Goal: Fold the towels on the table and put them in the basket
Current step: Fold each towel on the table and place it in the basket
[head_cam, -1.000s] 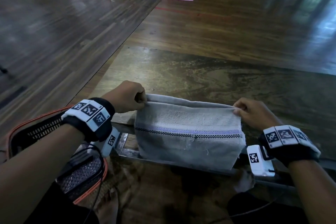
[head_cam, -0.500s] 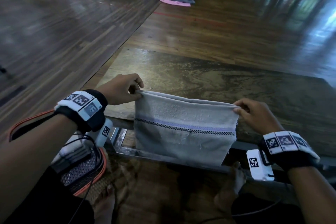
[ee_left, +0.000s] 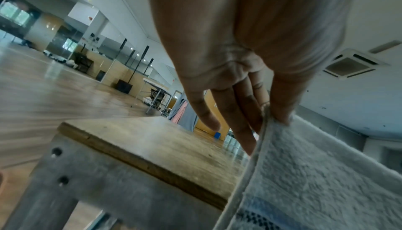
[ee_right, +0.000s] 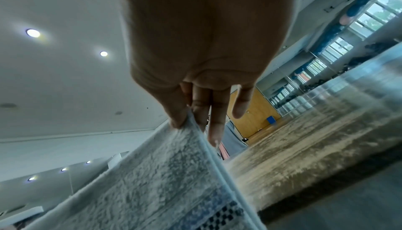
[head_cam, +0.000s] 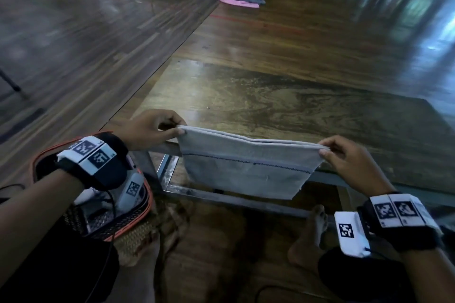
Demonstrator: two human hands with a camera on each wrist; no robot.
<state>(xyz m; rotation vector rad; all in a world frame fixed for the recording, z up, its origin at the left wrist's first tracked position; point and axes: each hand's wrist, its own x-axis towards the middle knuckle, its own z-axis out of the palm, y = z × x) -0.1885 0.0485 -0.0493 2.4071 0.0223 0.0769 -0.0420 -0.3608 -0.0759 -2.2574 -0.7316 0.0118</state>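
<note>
Above table (head_cam: 270,96) edge, folded towel (head_cam: 248,170) pinched by left hand (head_cam: 147,130), right hand (head_cam: 349,157)

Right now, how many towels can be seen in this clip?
1. The grey towel hangs at the table's near edge, with the left hand and right hand pinching its top corners. The basket's inside is mostly hidden.
</note>
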